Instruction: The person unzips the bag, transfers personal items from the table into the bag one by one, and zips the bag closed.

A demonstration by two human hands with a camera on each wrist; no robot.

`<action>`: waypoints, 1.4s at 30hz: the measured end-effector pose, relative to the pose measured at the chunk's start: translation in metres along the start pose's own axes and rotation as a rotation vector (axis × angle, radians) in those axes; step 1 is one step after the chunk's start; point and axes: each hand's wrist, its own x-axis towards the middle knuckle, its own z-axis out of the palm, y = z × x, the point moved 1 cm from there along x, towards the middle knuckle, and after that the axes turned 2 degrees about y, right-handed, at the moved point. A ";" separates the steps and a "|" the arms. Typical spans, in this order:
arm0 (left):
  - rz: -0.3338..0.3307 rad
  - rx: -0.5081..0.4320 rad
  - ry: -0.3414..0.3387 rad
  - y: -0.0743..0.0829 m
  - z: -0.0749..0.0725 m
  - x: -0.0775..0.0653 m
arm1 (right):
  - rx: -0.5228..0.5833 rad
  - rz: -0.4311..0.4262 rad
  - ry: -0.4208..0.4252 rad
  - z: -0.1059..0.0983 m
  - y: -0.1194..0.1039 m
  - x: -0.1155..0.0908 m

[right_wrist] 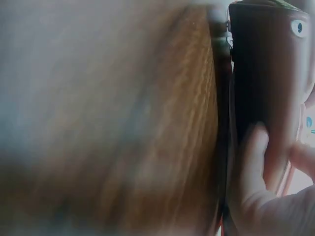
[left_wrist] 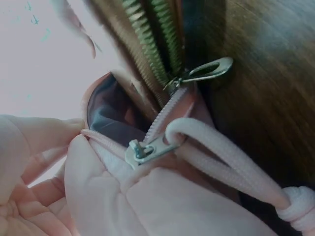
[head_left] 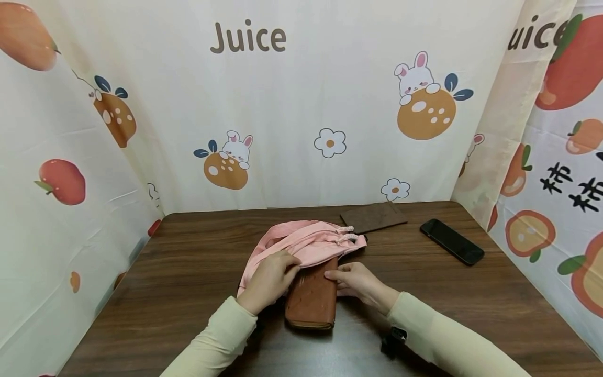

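A brown leather wallet [head_left: 311, 303] lies partly inside the opening of a pink drawstring-corded zip bag [head_left: 306, 243]. My left hand [head_left: 268, 280] pinches the fabric edge of the bag's mouth between thumb and fingers. The left wrist view shows the bag's dark lining, its zipper pull [left_wrist: 152, 150] with a pale cord, and the wallet's metal zipper [left_wrist: 152, 44] at the opening. With thumb and fingers, my right hand [head_left: 360, 285] grips the wallet by its right side. The wallet's far end is hidden in the bag.
Behind the bag lies a flat dark brown piece [head_left: 374, 216], its kind unclear. A black smartphone [head_left: 452, 241] rests at the right of the wooden table [head_left: 188, 262]. Printed curtains [head_left: 301, 104] surround the back and sides.
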 end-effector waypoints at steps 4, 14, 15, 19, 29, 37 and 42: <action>-0.004 -0.007 -0.002 0.000 0.001 0.000 | -0.070 0.035 0.006 -0.002 0.004 -0.004; -0.010 -0.007 -0.010 0.001 0.000 -0.001 | -0.092 0.037 -0.081 -0.003 0.010 -0.016; -0.010 -0.007 -0.011 0.001 0.000 -0.001 | -0.093 0.038 -0.086 -0.003 0.011 -0.017; -0.010 -0.007 -0.014 0.001 0.000 -0.001 | -0.094 0.047 -0.100 -0.003 0.013 -0.019; -0.008 -0.005 -0.006 0.001 -0.001 -0.001 | -0.036 0.006 -0.093 -0.002 0.007 -0.022; 0.013 -0.014 0.014 0.001 -0.001 0.000 | -0.001 -0.013 -0.062 -0.001 -0.003 -0.021; 0.037 -0.016 0.009 0.001 0.000 0.001 | 0.023 -0.010 -0.061 -0.002 -0.005 -0.018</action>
